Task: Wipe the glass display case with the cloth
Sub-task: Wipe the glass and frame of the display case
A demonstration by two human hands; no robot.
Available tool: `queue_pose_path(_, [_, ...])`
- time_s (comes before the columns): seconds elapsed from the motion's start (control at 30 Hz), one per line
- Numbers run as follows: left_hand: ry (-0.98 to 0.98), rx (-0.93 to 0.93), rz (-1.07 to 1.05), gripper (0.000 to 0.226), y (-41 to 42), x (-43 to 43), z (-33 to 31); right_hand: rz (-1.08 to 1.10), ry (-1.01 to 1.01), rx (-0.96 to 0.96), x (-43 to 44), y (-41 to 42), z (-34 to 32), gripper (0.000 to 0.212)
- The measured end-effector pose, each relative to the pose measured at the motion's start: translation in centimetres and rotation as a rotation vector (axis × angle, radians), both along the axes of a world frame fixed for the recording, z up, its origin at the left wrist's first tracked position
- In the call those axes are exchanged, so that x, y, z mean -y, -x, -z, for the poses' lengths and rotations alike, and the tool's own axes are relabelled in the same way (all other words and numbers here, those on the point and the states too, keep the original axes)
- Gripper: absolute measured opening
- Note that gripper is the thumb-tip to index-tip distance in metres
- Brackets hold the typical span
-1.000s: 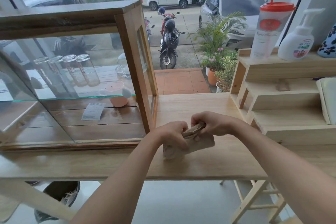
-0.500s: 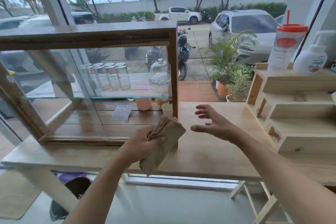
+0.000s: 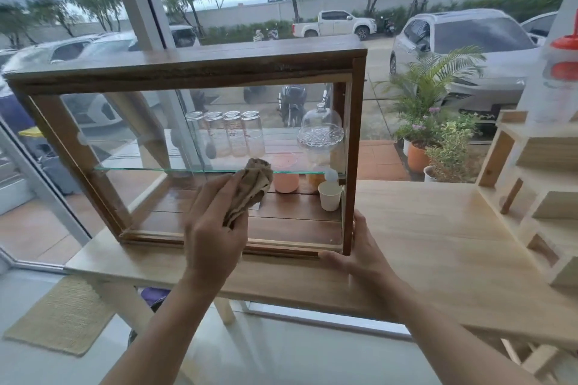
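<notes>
The glass display case [image 3: 200,69], a dark wooden frame with glass panes and a glass shelf, stands on a pale wooden counter [image 3: 438,247]. My left hand [image 3: 215,228] is shut on a crumpled beige cloth [image 3: 250,187] and presses it against the front pane near the middle, just below the shelf line. My right hand [image 3: 359,250] grips the lower right corner of the case frame, thumb along the bottom rail. Inside the case are several upturned glasses [image 3: 231,134], a glass dome [image 3: 320,128], a pink cup [image 3: 286,172] and a white paper cup [image 3: 330,195].
A stepped pale wooden rack [image 3: 531,191] stands on the counter at the right, with a red-lidded tumbler [image 3: 560,78] on top. A large window is behind the case, with potted plants [image 3: 434,137] outside. A woven mat [image 3: 62,319] lies on the floor at lower left.
The view has swung to face the case front. My left hand lifted the cloth from the counter up onto the front glass. My right hand, open in the air before, now holds the case's lower right corner.
</notes>
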State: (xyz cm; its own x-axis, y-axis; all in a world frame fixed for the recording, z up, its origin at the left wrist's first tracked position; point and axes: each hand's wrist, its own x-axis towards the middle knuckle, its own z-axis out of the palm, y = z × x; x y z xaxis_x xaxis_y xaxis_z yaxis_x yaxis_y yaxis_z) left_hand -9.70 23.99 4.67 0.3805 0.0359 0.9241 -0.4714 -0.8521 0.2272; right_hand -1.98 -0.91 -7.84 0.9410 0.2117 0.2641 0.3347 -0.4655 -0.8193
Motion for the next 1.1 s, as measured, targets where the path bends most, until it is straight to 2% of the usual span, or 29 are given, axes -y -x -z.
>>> queue_pose_path(0.2, [-0.382, 0.232, 0.059, 0.028, -1.4, 1.7, -3.3, 0.117, -0.046, 0.112, -1.3, -1.1, -0.3, 0.094])
queue_pose_path(0.33, [-0.612, 0.334, 0.125, 0.021, -2.9, 2.8, -4.8, 0.143, -0.022, 0.097, -1.2, -1.3, 0.4, 0.082])
queue_pose_path(0.5, [-0.961, 0.216, 0.273, 0.028, -6.3, 0.9, -0.8, 0.179, -0.006, 0.079, -1.3, -1.1, 0.1, 0.076])
queue_pose_path(0.63, [-1.152, 0.119, 0.277, 0.034, -9.1, -1.4, 3.8, 0.208, 0.02, 0.082, -1.8, -0.9, 0.0, 0.074])
queue_pose_path(0.73, [-1.17, 0.089, 0.309, 0.037, -9.7, -0.7, 5.2, 0.231, 0.029, 0.076, -2.0, -0.7, -0.2, 0.071])
queue_pose_path(0.83, [-1.082, 0.103, 0.334, 0.037, -9.9, 0.9, 2.9, 0.237, 0.025, 0.076, -2.3, -0.6, -0.3, 0.07])
queue_pose_path(0.97, [-0.939, 0.154, 0.178, 0.04, -11.2, -0.4, -1.9, 0.247, -0.003, 0.071, -2.2, -0.8, -0.1, 0.071])
queue_pose_path(1.1, [-1.02, 0.189, 0.126, 0.042, -9.6, -0.7, 2.1, 0.244, -0.014, 0.069, -2.0, -0.6, -0.1, 0.069])
